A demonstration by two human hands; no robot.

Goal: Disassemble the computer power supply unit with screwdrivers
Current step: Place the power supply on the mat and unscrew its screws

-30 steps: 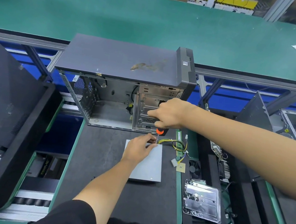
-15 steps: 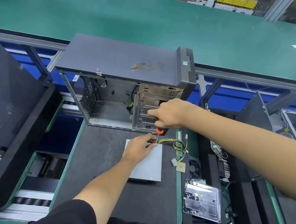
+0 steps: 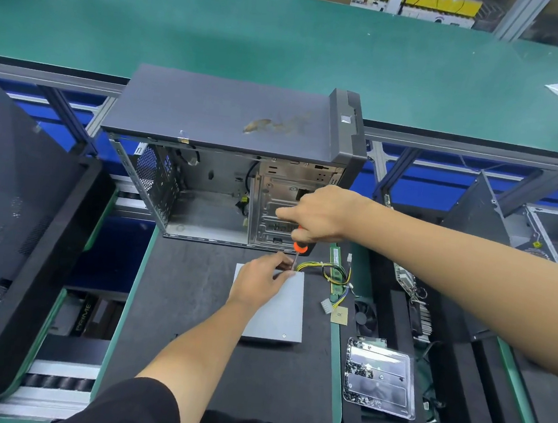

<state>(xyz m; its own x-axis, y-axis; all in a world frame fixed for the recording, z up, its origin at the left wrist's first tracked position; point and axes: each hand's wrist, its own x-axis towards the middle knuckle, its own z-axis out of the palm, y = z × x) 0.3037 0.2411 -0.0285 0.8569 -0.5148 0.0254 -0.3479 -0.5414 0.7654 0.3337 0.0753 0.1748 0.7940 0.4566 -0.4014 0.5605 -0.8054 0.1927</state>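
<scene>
My right hand curled tight round the screwdriver, tip down at the metal box, my left hand pinching its far edge

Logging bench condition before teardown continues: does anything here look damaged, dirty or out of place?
Yes: a brownish smear stains the computer case's dark top panel near its front end, like residue or a scuff. Nothing else stands out.
</scene>
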